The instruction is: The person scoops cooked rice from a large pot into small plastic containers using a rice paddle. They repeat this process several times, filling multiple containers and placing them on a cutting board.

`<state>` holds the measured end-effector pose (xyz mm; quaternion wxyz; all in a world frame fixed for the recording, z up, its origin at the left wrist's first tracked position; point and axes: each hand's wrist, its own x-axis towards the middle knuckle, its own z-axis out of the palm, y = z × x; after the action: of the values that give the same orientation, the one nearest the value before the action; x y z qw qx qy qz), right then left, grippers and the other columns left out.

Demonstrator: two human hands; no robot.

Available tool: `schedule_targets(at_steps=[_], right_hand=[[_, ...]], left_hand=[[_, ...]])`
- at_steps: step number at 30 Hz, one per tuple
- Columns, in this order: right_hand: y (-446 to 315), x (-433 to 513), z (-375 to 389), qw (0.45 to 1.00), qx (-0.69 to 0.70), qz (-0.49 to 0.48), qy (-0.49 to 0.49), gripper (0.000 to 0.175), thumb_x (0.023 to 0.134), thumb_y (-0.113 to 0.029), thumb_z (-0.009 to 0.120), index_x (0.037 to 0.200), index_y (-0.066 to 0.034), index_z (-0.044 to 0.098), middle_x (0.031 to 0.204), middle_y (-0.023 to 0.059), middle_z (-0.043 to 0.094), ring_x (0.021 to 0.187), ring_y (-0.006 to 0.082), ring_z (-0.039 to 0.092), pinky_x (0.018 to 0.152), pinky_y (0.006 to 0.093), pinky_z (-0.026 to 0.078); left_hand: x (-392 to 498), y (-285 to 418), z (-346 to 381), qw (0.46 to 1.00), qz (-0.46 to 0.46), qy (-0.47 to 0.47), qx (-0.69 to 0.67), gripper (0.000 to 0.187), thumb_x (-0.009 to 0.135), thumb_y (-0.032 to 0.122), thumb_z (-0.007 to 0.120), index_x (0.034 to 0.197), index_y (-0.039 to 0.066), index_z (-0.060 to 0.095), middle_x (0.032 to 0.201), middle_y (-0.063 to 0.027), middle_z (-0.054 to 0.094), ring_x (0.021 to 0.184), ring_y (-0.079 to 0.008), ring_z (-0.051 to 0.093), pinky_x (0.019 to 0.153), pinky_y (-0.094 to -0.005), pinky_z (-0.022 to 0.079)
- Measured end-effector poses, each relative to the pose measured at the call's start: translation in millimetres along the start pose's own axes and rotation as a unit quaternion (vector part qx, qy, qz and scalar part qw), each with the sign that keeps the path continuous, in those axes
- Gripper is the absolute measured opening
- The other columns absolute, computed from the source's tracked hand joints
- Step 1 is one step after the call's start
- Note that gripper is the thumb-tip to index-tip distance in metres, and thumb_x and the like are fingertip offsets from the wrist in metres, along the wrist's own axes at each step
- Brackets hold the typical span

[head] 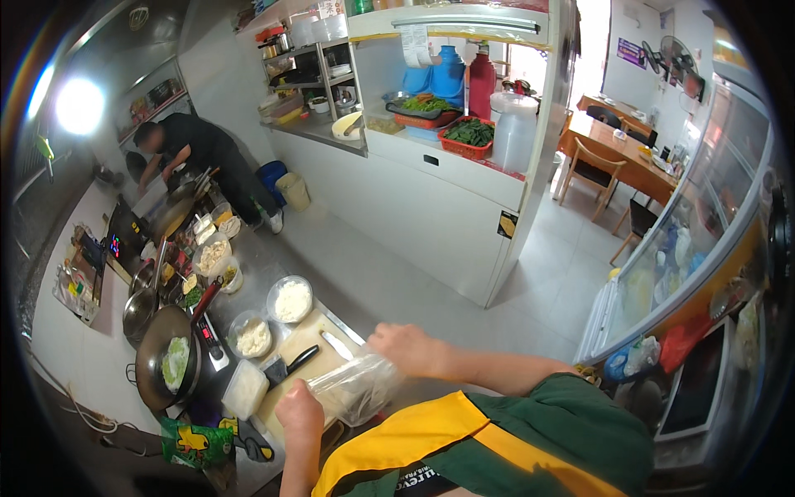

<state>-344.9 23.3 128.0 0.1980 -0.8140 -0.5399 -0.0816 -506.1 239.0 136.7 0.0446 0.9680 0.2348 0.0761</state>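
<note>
A clear plastic bag (360,385) with pale contents is stretched between my two hands, over the near edge of a cutting board (304,332). My left hand (299,407) grips its left end, and my right hand (394,348) holds the upper right end. On the board lie a cleaver with a black handle (303,359) and a white-handled tool (336,345). Left of the board stand a square plastic tub (246,389) of white food and a round tub (250,335) of pale pieces. Another round tub (290,299) of white food sits at the board's far end.
A wok (163,360) with green and white food stands left, beside a red digital display (208,334). Several tubs and pans line the counter. A co-worker (199,149) bends over another wok at the far left. A glass-door fridge (677,236) is on the right.
</note>
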Motion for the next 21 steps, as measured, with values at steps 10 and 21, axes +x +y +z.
schedule_targets(at_steps=[10, 21], right_hand=[[23, 27, -104, 0.985, -0.006, 0.071, 0.160, 0.042, 0.082, 0.002, 0.053, 0.124, 0.0016, 0.053, 0.102, 0.0178, 0.065, 0.084, 0.0344, 0.065, 0.072, 0.0406, 0.053], [47, -20, 36, 0.948, 0.217, 0.234, -0.022, 0.020, 0.092, -0.009, 0.047, 0.107, -0.0032, 0.060, 0.090, 0.0143, 0.067, 0.077, 0.0278, 0.067, 0.067, 0.0398, 0.054]], left_hand=[[10, -11, -148, 0.932, 0.081, 0.315, -0.160, 0.021, 0.094, 0.010, 0.048, 0.104, -0.002, 0.062, 0.100, -0.0215, 0.067, 0.095, -0.0340, 0.065, 0.084, -0.0430, 0.050], [-57, -65, 40, 0.933, -0.064, 0.013, -0.355, 0.033, 0.095, 0.024, 0.054, 0.112, -0.004, 0.060, 0.105, -0.0189, 0.062, 0.094, -0.0325, 0.059, 0.084, -0.0431, 0.049]])
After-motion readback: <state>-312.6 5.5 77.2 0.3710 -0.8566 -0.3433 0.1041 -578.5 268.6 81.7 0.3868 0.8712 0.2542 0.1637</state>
